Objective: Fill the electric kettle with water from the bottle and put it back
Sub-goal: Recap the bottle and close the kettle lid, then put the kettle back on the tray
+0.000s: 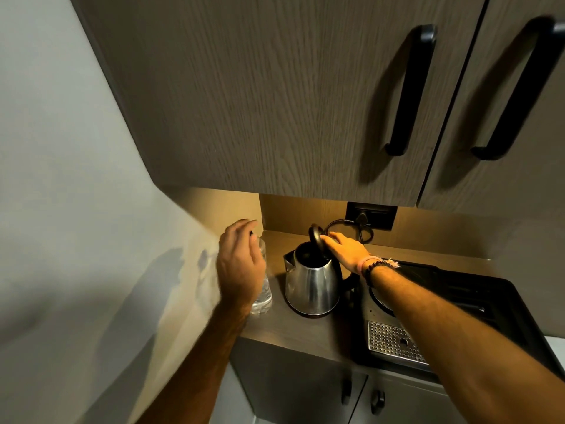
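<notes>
A steel electric kettle (312,284) stands on the wooden counter (293,328) with its black lid (316,236) tipped up and the mouth open. My right hand (347,247) rests flat with its fingertips on the raised lid. To the kettle's left stands a clear plastic water bottle (263,293), mostly hidden behind my left hand (240,264). That hand hovers over the bottle's top with loosely curled fingers; a small dark cap seems to sit at the fingertips, but whether the hand touches the bottle is hard to tell.
A black tray (501,301) with a round kettle base and a perforated metal drip grate (394,341) sits to the right. A wall socket (371,214) with a looped black cord is behind the kettle. Upper cabinets (275,102) hang low overhead; a wall closes the left side.
</notes>
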`<action>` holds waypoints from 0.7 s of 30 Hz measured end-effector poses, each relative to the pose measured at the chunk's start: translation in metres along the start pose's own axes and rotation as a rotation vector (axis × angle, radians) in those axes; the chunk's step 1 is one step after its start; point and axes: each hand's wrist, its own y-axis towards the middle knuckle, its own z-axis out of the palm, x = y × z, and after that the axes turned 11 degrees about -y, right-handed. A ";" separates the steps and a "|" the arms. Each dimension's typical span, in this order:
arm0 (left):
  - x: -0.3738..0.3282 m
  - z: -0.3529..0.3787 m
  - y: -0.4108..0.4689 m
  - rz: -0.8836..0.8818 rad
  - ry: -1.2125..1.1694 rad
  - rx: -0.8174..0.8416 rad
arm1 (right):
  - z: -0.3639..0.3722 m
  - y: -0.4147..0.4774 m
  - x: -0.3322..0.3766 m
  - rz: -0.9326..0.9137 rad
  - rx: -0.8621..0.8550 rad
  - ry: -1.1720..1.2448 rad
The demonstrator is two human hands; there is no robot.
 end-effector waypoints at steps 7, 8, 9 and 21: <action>-0.013 0.055 -0.023 -0.151 0.049 0.729 | 0.010 -0.005 0.006 0.068 -0.021 -0.168; -0.009 0.063 -0.027 -0.181 0.082 0.817 | 0.010 -0.007 0.003 0.058 -0.024 -0.169; -0.005 0.071 -0.029 -0.205 0.125 0.899 | 0.007 -0.009 -0.001 0.048 -0.028 -0.169; 0.022 0.097 -0.048 -0.176 0.331 1.024 | -0.009 -0.020 -0.028 -0.032 -0.037 -0.085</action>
